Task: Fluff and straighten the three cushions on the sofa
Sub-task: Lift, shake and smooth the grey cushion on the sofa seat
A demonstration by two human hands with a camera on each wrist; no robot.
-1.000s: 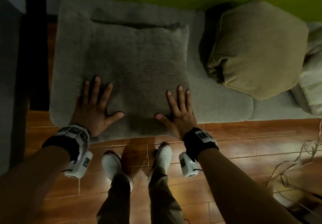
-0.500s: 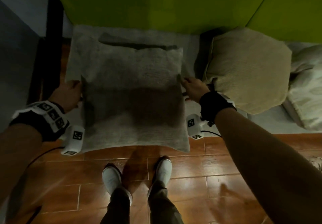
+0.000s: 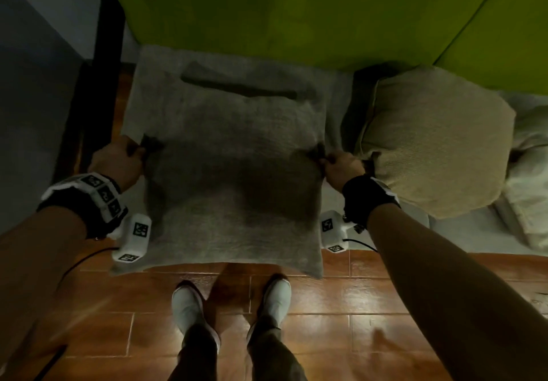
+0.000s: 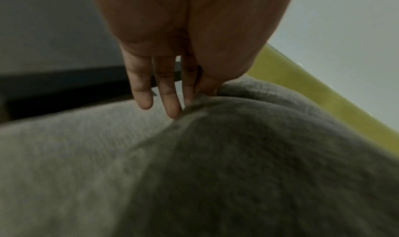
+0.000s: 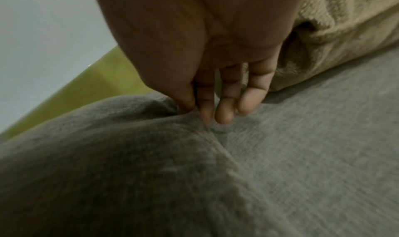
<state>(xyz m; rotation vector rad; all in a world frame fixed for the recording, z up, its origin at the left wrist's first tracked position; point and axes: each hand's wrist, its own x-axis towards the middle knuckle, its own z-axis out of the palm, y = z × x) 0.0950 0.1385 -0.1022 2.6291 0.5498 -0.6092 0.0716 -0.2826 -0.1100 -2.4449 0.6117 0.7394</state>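
Sofa: one, green back with grey textured seat (image 3: 335, 107), spanning the view left to right.
Cushions: three showing; square grey fabric cushion (image 3: 234, 179) is lying flat on the seat, near edge overhanging the wooden floor (image 3: 326, 306); plump tan cushion (image 3: 436, 143) just right of it; pale cushion (image 3: 530, 179) at far right.
Left hand (image 3: 117, 162): thumb and forefinger pinching the grey cushion's left edge, remaining fingers (image 4: 140, 87) straight.
Right hand (image 3: 341, 164): pinching the right edge likewise.
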